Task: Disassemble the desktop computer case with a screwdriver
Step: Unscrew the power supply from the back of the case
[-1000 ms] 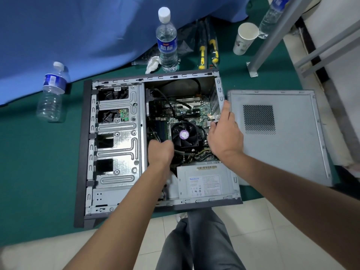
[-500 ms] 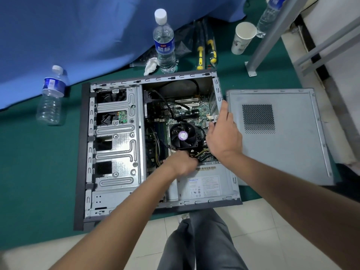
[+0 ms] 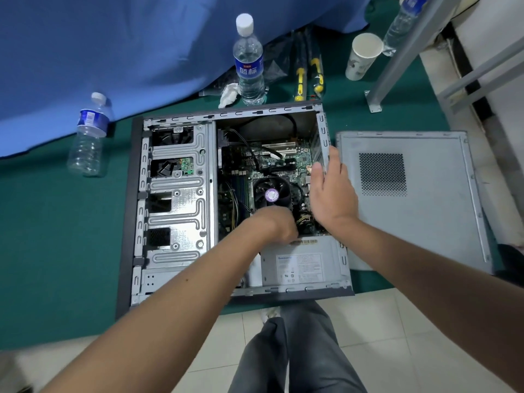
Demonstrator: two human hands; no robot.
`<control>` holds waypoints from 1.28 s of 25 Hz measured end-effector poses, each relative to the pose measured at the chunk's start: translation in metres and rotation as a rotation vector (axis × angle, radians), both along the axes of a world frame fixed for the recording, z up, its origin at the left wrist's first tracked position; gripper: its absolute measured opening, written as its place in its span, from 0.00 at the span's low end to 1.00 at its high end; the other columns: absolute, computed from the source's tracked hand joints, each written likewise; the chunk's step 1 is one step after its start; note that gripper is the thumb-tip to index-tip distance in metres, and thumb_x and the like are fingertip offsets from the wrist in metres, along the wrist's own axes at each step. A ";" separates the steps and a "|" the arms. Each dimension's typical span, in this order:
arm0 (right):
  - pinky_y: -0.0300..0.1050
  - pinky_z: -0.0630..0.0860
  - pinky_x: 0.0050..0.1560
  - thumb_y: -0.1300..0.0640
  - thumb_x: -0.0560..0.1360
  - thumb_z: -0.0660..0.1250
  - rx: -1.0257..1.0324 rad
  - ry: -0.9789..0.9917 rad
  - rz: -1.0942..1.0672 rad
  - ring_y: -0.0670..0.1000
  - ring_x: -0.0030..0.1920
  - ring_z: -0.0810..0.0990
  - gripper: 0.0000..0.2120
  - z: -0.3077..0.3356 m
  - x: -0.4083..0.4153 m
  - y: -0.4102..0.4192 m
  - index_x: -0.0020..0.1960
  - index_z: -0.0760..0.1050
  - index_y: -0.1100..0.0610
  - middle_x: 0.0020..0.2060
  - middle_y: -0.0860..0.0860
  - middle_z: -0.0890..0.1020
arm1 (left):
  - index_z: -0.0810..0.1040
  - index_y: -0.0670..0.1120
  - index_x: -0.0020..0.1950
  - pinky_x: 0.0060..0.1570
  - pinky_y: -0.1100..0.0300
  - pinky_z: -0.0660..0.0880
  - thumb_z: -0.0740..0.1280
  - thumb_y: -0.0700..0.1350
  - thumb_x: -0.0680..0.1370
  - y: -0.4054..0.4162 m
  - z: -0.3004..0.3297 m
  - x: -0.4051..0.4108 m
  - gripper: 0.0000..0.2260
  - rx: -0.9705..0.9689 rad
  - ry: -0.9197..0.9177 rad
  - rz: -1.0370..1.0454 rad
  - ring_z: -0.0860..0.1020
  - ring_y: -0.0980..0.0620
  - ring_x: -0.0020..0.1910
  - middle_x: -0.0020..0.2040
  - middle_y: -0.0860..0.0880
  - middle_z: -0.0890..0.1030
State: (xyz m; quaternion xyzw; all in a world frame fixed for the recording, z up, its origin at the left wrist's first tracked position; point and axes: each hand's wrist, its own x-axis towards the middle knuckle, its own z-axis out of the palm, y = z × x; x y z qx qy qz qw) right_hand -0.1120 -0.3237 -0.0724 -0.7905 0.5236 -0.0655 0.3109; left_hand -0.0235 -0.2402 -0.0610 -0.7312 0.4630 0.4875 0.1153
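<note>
The computer case [image 3: 175,211] lies open on its side on the green floor mat [image 3: 56,236], near the mat's front edge, and its side cover [image 3: 425,222] lies flat just beside it on the right. A second ago the left hand [image 3: 276,224] was by the metal drive rack; now it has moved across to the wires between the fan [image 3: 271,192] and the power box [image 3: 300,265]. Its fingers are curled down out of sight, so I cannot tell if it is holding a wire or plug. The right hand [image 3: 331,188] has stayed on the right wall of the case, fingers straight and flat against it, holding the case steady. I think the person is about to pull a power plug free, which has to happen before the power box can come out. No screwdriver is in either hand; the yellow screwdrivers [image 3: 309,78] lie by the back edge of the mat, next to a water bottle [image 3: 249,61].
</note>
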 end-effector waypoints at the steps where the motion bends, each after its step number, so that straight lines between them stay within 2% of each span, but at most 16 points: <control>1: 0.52 0.74 0.51 0.45 0.84 0.47 0.059 -0.047 -0.016 0.59 0.55 0.76 0.24 0.002 -0.003 -0.004 0.77 0.57 0.54 0.59 0.56 0.75 | 0.77 0.42 0.42 0.36 0.57 0.73 0.61 0.41 0.78 -0.001 0.003 0.004 0.08 -0.108 -0.049 -0.008 0.74 0.48 0.36 0.40 0.45 0.78; 3: 0.46 0.71 0.38 0.45 0.84 0.47 0.150 -0.127 -0.066 0.55 0.42 0.77 0.22 0.006 -0.004 -0.021 0.72 0.63 0.56 0.44 0.52 0.77 | 0.80 0.44 0.54 0.47 0.52 0.77 0.62 0.40 0.77 -0.004 0.001 0.012 0.09 -0.371 -0.138 -0.077 0.77 0.43 0.49 0.50 0.44 0.81; 4: 0.44 0.70 0.35 0.44 0.84 0.47 0.157 -0.152 -0.098 0.52 0.37 0.76 0.22 0.008 0.001 -0.033 0.71 0.62 0.55 0.40 0.50 0.76 | 0.78 0.45 0.59 0.53 0.50 0.76 0.63 0.41 0.78 -0.007 -0.006 0.016 0.11 -0.470 -0.160 -0.155 0.75 0.44 0.55 0.54 0.45 0.80; 5: 0.45 0.71 0.38 0.42 0.83 0.48 0.145 -0.161 -0.114 0.51 0.37 0.75 0.23 0.009 0.009 -0.046 0.72 0.61 0.55 0.42 0.50 0.76 | 0.77 0.46 0.62 0.57 0.50 0.73 0.63 0.43 0.78 -0.011 -0.014 0.017 0.13 -0.520 -0.176 -0.248 0.73 0.44 0.59 0.57 0.46 0.78; 6: 0.47 0.73 0.44 0.42 0.82 0.49 0.127 -0.153 -0.105 0.51 0.41 0.75 0.25 0.010 0.019 -0.057 0.74 0.58 0.53 0.49 0.52 0.77 | 0.76 0.46 0.64 0.59 0.50 0.71 0.64 0.46 0.79 -0.015 -0.022 0.016 0.14 -0.535 -0.207 -0.350 0.70 0.45 0.61 0.60 0.46 0.77; 8: 0.52 0.70 0.56 0.42 0.82 0.50 0.117 -0.096 -0.021 0.54 0.54 0.75 0.26 0.010 0.039 -0.070 0.77 0.55 0.51 0.65 0.56 0.71 | 0.75 0.47 0.65 0.63 0.48 0.64 0.64 0.49 0.79 -0.023 -0.040 0.009 0.15 -0.493 -0.287 -0.524 0.66 0.46 0.65 0.63 0.48 0.75; 10: 0.55 0.69 0.62 0.45 0.83 0.51 0.091 -0.032 0.054 0.60 0.63 0.73 0.26 0.001 0.051 -0.073 0.78 0.53 0.52 0.70 0.58 0.67 | 0.73 0.48 0.66 0.65 0.44 0.60 0.65 0.47 0.79 -0.027 -0.056 0.008 0.16 -0.438 -0.308 -0.606 0.65 0.46 0.66 0.63 0.49 0.77; 13: 0.57 0.72 0.56 0.47 0.83 0.53 -0.040 0.070 0.053 0.63 0.62 0.74 0.24 -0.009 0.055 -0.072 0.77 0.55 0.54 0.65 0.59 0.72 | 0.74 0.48 0.62 0.60 0.45 0.57 0.66 0.52 0.78 -0.023 -0.063 0.015 0.15 -0.507 -0.210 -0.559 0.66 0.48 0.61 0.55 0.50 0.81; 15: 0.57 0.72 0.53 0.47 0.83 0.53 -0.080 0.097 0.046 0.63 0.59 0.75 0.24 -0.010 0.054 -0.071 0.76 0.56 0.54 0.64 0.60 0.73 | 0.75 0.48 0.55 0.57 0.47 0.56 0.66 0.50 0.77 -0.020 -0.063 0.017 0.09 -0.537 -0.170 -0.530 0.65 0.50 0.58 0.49 0.52 0.81; 19: 0.59 0.73 0.56 0.48 0.83 0.53 -0.096 0.105 0.068 0.63 0.61 0.75 0.25 -0.008 0.055 -0.071 0.77 0.55 0.54 0.65 0.59 0.73 | 0.78 0.50 0.52 0.54 0.49 0.57 0.66 0.45 0.78 -0.021 -0.063 0.010 0.04 -0.511 -0.307 -0.526 0.66 0.49 0.59 0.46 0.54 0.82; 22: 0.58 0.72 0.56 0.48 0.83 0.54 -0.103 0.099 0.071 0.64 0.61 0.74 0.25 -0.008 0.055 -0.072 0.77 0.55 0.55 0.65 0.60 0.73 | 0.77 0.49 0.47 0.53 0.48 0.55 0.65 0.45 0.78 -0.022 -0.062 0.009 0.02 -0.521 -0.313 -0.516 0.65 0.49 0.59 0.40 0.53 0.77; 27: 0.57 0.72 0.55 0.49 0.83 0.54 -0.108 0.103 0.068 0.63 0.61 0.75 0.25 -0.010 0.055 -0.073 0.77 0.55 0.55 0.66 0.60 0.72 | 0.70 0.50 0.39 0.55 0.48 0.57 0.66 0.41 0.76 -0.024 -0.059 0.008 0.08 -0.502 -0.284 -0.473 0.66 0.48 0.59 0.31 0.53 0.65; 30: 0.58 0.72 0.57 0.49 0.83 0.54 -0.110 0.108 0.068 0.64 0.62 0.74 0.25 -0.011 0.054 -0.074 0.77 0.55 0.55 0.66 0.60 0.72 | 0.72 0.50 0.38 0.56 0.47 0.57 0.66 0.41 0.76 -0.025 -0.059 0.004 0.08 -0.481 -0.267 -0.428 0.66 0.47 0.59 0.33 0.52 0.67; 32: 0.59 0.72 0.58 0.50 0.83 0.55 -0.094 0.091 0.069 0.64 0.63 0.73 0.25 -0.011 0.055 -0.073 0.77 0.55 0.55 0.66 0.60 0.72 | 0.74 0.49 0.38 0.61 0.45 0.55 0.67 0.40 0.75 -0.023 -0.056 0.002 0.07 -0.477 -0.274 -0.390 0.66 0.46 0.61 0.34 0.52 0.68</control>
